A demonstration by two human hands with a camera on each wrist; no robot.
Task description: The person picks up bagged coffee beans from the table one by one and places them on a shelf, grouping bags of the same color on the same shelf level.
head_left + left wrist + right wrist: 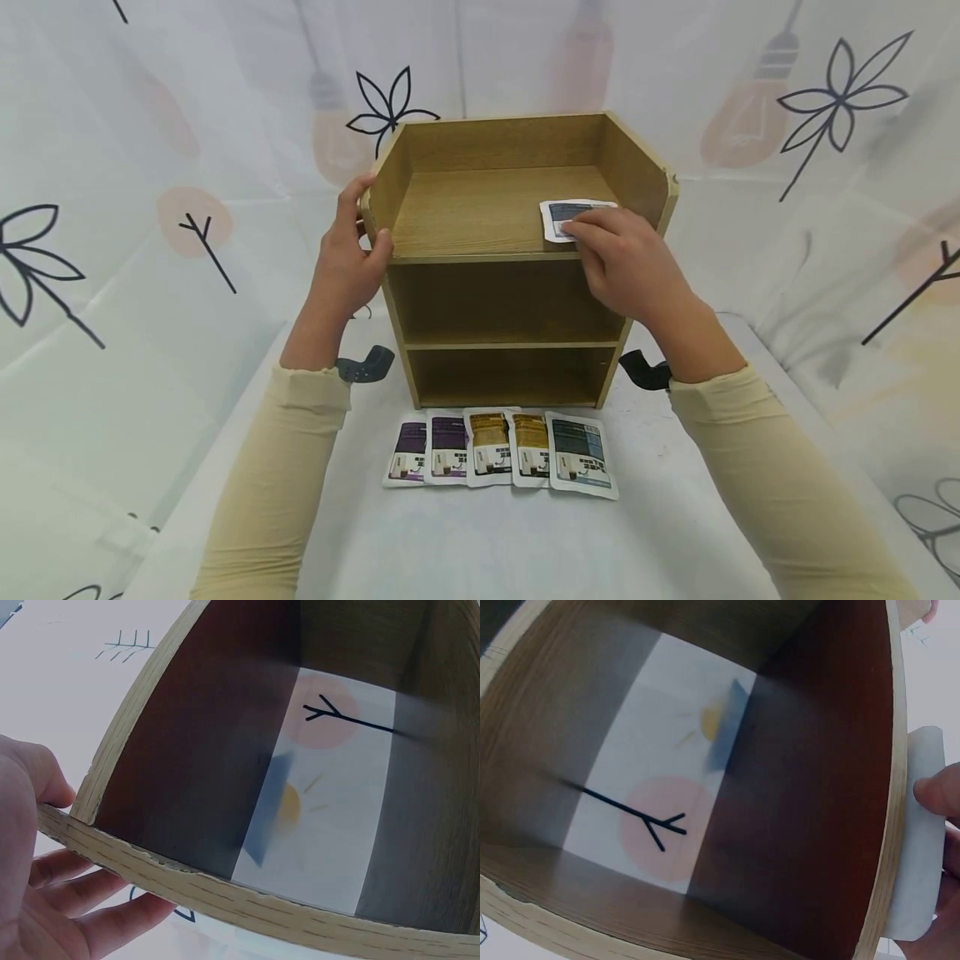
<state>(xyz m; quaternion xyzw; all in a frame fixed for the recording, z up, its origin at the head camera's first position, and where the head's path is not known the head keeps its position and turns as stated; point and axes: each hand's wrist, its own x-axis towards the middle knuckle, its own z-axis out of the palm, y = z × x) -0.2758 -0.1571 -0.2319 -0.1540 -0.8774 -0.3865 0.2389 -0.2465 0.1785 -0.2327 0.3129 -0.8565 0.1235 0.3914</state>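
A small wooden shelf unit (pixel 506 260) stands upright on the white surface. My left hand (pixel 351 250) grips its left side panel near the top, thumb on the inner side and fingers outside; in the left wrist view the fingers (pixel 112 919) wrap the wooden edge. At the right of the top board, my right hand (pixel 626 258) pinches a white sachet (pixel 557 218) with a dark blue label. The sachet lies low over the board near its front edge, partly hidden under the fingers. Its pale underside (pixel 922 847) sticks out past the shelf edge in the right wrist view.
Several flat sachets lie overlapping in a row before the unit: purple ones (pixel 447 446) at left, golden-brown ones (pixel 491 446) in the middle and a dark blue-grey one (pixel 581 454) at right. Printed white cloth (pixel 247 125) hangs behind and at the sides.
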